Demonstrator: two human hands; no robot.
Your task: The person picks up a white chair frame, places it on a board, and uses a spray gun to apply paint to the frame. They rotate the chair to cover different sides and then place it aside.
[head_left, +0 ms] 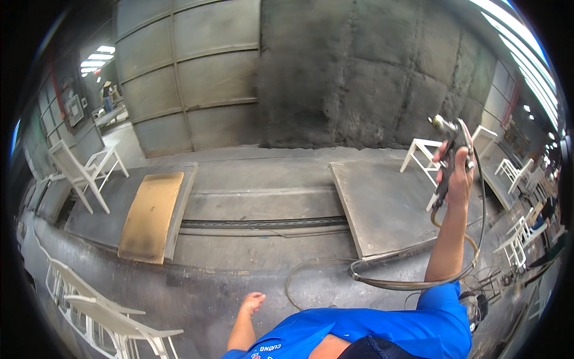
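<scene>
In the head view, white lettering (270,347) marks the chest of my blue shirt (382,323). My right arm is extended and raised; the right hand (460,172) is wrapped around the spray gun (458,137), near a white chair (423,143). My left hand (255,302) is low and slack, fingers loosely bent.

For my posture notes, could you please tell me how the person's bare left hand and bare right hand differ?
The bare right hand grips a black-and-silver spray gun; the bare left hand holds nothing visible. The right hand is high in the picture, while the left hand is low. Both are ungloved.
</scene>
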